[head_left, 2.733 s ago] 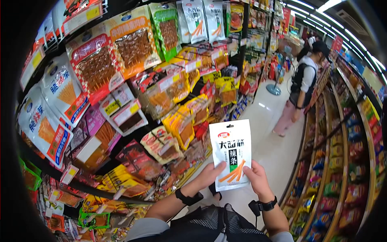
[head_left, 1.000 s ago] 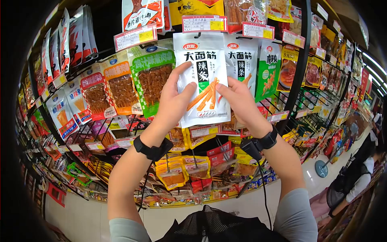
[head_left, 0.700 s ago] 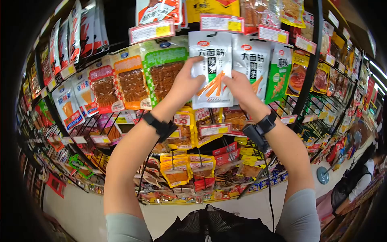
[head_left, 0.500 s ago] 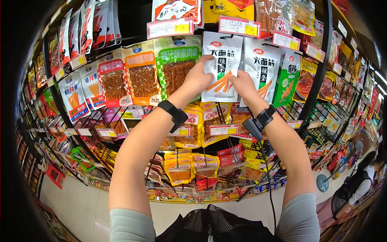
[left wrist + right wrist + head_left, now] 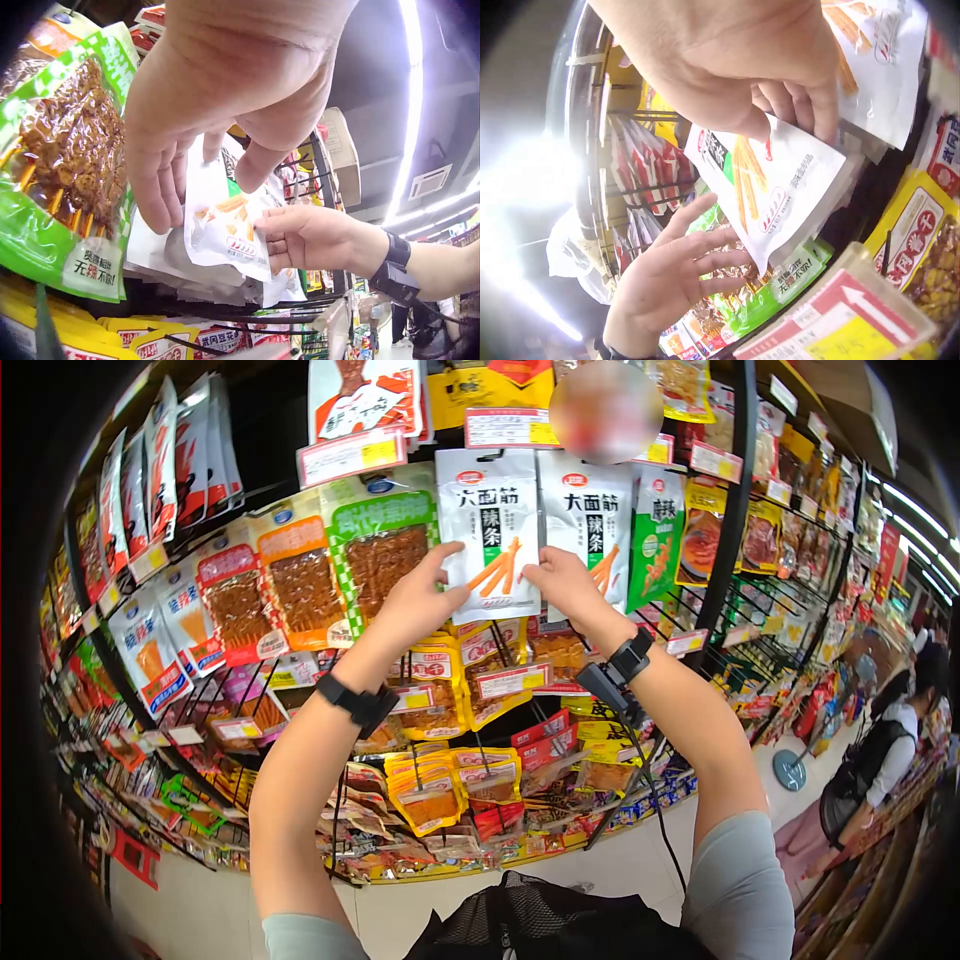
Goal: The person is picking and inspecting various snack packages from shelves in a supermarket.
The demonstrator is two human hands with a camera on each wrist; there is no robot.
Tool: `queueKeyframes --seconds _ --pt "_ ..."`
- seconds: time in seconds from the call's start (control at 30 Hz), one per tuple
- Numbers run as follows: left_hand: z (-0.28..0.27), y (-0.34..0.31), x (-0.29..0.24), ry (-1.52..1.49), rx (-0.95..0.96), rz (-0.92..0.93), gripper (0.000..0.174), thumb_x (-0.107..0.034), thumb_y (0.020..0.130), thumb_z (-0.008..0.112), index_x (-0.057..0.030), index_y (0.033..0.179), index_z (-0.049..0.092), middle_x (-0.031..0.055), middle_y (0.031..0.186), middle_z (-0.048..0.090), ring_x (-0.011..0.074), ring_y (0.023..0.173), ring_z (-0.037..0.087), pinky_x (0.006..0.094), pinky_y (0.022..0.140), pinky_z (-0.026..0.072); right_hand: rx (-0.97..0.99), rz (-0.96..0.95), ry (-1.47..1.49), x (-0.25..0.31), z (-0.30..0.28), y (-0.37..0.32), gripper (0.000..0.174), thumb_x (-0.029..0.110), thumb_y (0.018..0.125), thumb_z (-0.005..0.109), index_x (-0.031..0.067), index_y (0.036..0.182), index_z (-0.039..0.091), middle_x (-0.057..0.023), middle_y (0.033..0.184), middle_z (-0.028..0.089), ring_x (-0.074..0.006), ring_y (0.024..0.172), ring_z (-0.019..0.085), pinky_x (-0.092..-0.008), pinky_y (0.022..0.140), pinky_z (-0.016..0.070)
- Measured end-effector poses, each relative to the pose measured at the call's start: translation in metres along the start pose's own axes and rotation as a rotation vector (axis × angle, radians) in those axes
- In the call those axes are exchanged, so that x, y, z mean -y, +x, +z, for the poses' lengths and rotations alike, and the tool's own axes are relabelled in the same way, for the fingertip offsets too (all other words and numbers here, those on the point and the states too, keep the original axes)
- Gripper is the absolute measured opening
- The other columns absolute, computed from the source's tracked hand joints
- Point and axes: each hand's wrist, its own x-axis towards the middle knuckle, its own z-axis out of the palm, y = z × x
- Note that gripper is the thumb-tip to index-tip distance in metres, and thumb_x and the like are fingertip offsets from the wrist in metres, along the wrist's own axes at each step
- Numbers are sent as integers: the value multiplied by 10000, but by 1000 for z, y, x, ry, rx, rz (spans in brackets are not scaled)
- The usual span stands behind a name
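Observation:
A white snack packet (image 5: 489, 540) printed with orange strips hangs upright in front of the shelf. My left hand (image 5: 420, 592) is at its left edge, fingers spread and fairly straight, with fingertips over the packet's border. In the right wrist view, the left hand (image 5: 671, 281) shows extended fingers beside the packet (image 5: 761, 184). My right hand (image 5: 575, 585) pinches the opposite edge, its thumb over the front; in the left wrist view, the right hand (image 5: 319, 238) is at the packet's (image 5: 225, 217) lower corner. A matching white packet (image 5: 590, 510) hangs just to the right.
A green packet of skewers (image 5: 385, 540) hangs to the left and another green packet (image 5: 657, 535) to the right. Price tags (image 5: 510, 428) stick out above. Yellow packets (image 5: 430, 680) hang below on hooks. A black upright (image 5: 730, 500) and a person (image 5: 870, 770) are at the right.
The packet went from being held over the aisle to the shelf beside its match. The left hand has since loosened its grip and spread its fingers; the view has shifted slightly.

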Motion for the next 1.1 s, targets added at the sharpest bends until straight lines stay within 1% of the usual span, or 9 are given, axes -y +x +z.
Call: queueKeyframes --seconds 0.1,0.13,0.2,0.3,0.43,0.53,0.63,0.93,1.1 --pt "-13 -29 -8 -80 -5 -10 567 -213 864 698 -46 1376 520 178 1113 634 245 945 659 355 805 535 18 -69 -236 8 -20 -30 345 157 940 627 -72 1195 594 -113 1004 703 -156 883 664 -280 784 535" --pt "-17 -44 -19 -132 -49 26 484 -181 894 688 12 1315 546 125 1103 626 180 911 637 312 778 530 -18 -112 -203 18 -27 -47 328 154 938 626 -59 1186 605 -127 1008 710 -176 899 677 -293 793 539" --pt "-23 -76 -36 -246 -91 41 388 -124 923 655 -4 1280 565 86 1120 628 151 936 622 281 786 518 -81 -194 -144 26 -38 -80 297 150 932 625 -32 1168 627 -156 1016 724 -217 931 703 -318 812 545" --pt "-9 -131 -33 -448 -117 85 275 -116 955 624 -20 1208 580 66 1090 636 135 955 614 275 837 507 -73 -159 -69 19 -53 -134 227 128 970 618 -28 1133 642 -98 1003 722 -151 948 682 -282 838 531" --pt "29 -193 10 -368 145 194 208 -74 926 653 -23 1127 640 76 1086 689 157 968 652 292 789 521 -59 21 -94 -23 -52 -223 172 109 983 602 -21 1077 665 -63 974 699 -119 891 645 -274 785 525" --pt "95 -229 54 -645 257 -163 205 -84 950 656 -24 1145 639 50 1009 701 109 932 654 249 772 512 -60 224 -202 -83 -29 -289 134 104 955 625 8 1021 691 -74 907 707 -121 824 642 -275 752 517" --pt "150 -251 93 -667 351 -280 173 -101 971 632 -17 1122 632 13 957 695 66 877 630 237 741 499 -44 412 -193 -127 -10 -343 175 137 953 639 19 1070 693 -72 878 697 -135 772 633 -284 711 509" --pt "274 -245 112 -717 552 -279 170 -100 956 634 -28 1110 625 16 939 677 88 846 629 251 760 496 -223 780 -100 -183 -31 -426 222 185 967 624 22 1103 690 -79 898 695 -136 760 635 -295 693 529" --pt "321 -207 90 -756 506 -311 186 -76 966 610 -20 1143 595 35 948 664 100 825 619 258 766 498 -349 743 -41 -215 -91 -415 228 190 983 605 4 1094 677 -60 894 686 -122 783 636 -277 696 529"
